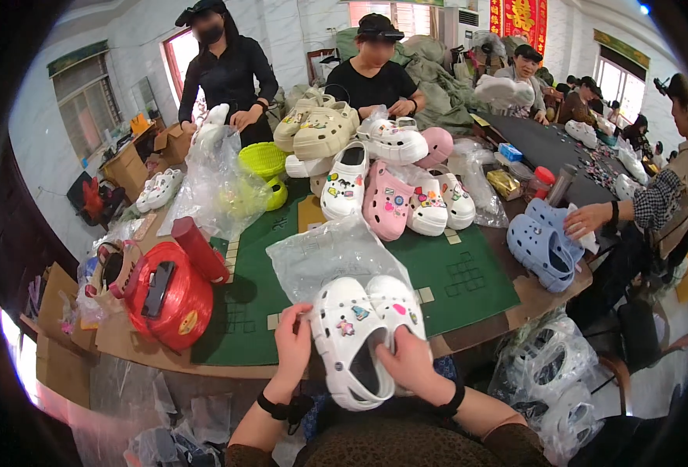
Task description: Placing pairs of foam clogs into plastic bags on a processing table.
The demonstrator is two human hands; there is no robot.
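Note:
A pair of white clogs [346, 323] with colourful charms is held upright in front of me, toes pointing away. My right hand [408, 364] grips the pair, its thumb and fingers at the foot openings where the two shoes meet. At the left clog's outer side is my left hand [291, 342], fingers curled at the lower edge of a clear plastic bag [320, 253]. The bag lies spread on the green mat [243, 331], just beyond the clogs and partly behind their toes.
Behind the bag rises a pile of white, beige and pink clogs [386, 198]. A red twine roll [174, 303] bearing a phone [157, 289] stands left. Blue clogs [544, 245] sit right, touched by a co-worker's hand [589, 220]. Bagged shoes [550, 358] lie below the table's right edge.

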